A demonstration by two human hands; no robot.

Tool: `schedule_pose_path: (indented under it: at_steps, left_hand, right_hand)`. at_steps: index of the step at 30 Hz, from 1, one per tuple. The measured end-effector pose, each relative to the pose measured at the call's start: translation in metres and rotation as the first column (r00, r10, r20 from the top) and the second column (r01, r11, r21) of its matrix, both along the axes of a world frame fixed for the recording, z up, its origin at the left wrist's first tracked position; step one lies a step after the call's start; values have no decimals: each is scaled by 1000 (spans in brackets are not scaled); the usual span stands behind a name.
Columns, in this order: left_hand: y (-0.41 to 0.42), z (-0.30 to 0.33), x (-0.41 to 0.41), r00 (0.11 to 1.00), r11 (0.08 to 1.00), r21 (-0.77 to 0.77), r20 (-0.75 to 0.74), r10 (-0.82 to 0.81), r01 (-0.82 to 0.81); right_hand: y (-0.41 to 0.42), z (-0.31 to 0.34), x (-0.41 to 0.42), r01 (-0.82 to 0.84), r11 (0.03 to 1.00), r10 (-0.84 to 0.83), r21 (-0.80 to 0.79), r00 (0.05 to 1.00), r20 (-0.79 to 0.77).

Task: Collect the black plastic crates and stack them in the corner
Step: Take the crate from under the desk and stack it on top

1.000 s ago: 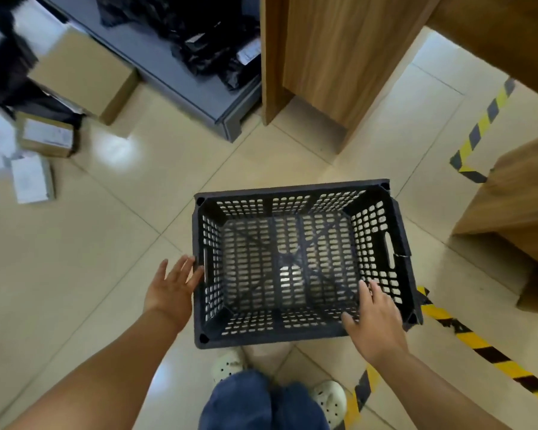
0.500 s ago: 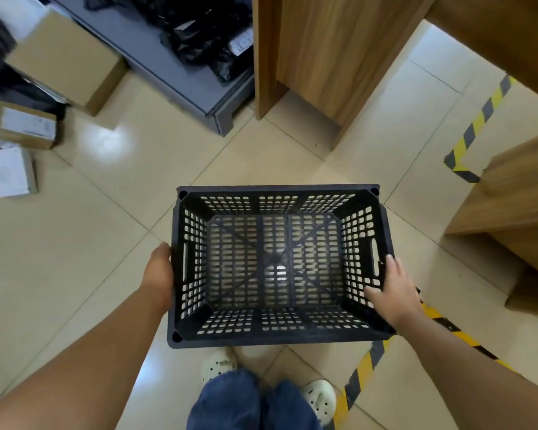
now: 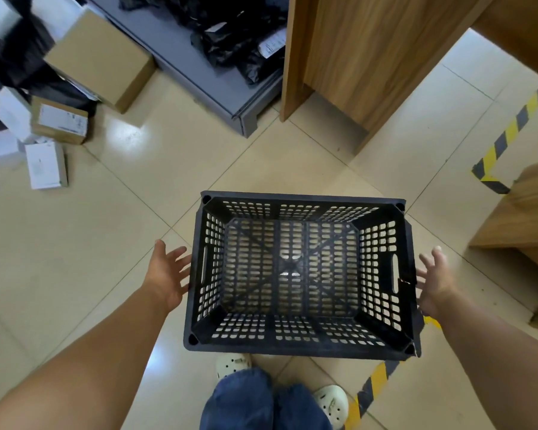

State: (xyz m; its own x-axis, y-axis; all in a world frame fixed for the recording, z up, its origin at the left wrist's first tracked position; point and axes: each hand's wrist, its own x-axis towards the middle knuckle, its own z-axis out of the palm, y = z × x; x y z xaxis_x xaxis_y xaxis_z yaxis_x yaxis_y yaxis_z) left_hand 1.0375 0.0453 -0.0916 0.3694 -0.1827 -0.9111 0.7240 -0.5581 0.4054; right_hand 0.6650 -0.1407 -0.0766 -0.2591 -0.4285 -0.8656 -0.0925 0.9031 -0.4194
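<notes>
An empty black plastic crate [image 3: 298,344] with perforated walls and floor sits upright in front of my feet, its open top facing me. My left hand [image 3: 168,274] is beside the crate's left wall, fingers spread, the fingertips just at the rim near the handle slot. My right hand [image 3: 434,279] is beside the right wall with its fingers spread too, right by the rim. Neither hand holds anything.
Wooden furniture panels [image 3: 354,57] stand behind the crate and a wooden unit [image 3: 522,218] is at the right. Yellow-black tape [image 3: 510,131] marks the tiled floor. A grey platform [image 3: 199,72] holds black bags; cardboard boxes [image 3: 103,57] lie at the left.
Both hands held the crate's side walls half a second ago; now they have let go and spread open beside it. The crate sits a little further right in view.
</notes>
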Motion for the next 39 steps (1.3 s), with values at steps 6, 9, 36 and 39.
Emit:
schedule_pose_path:
  at_steps: [6, 9, 36, 39]
  left_hand:
    - [31, 25, 30, 1000, 999, 50, 1, 16, -16]
    - [49, 50, 45, 1000, 997, 78, -2, 29, -29]
    - [235, 368, 123, 916, 916, -26, 22, 401, -400]
    - [255, 393, 100, 871, 873, -41, 65, 488, -486]
  right_hand:
    - [16, 17, 14, -12, 995, 7, 96, 998, 57]
    - [22, 39, 30, -63, 992, 55, 113, 996, 72]
    - [39, 366, 238, -535, 844, 535, -38, 834, 133]
    - [46, 390, 247, -605, 793, 609, -69, 783, 130]
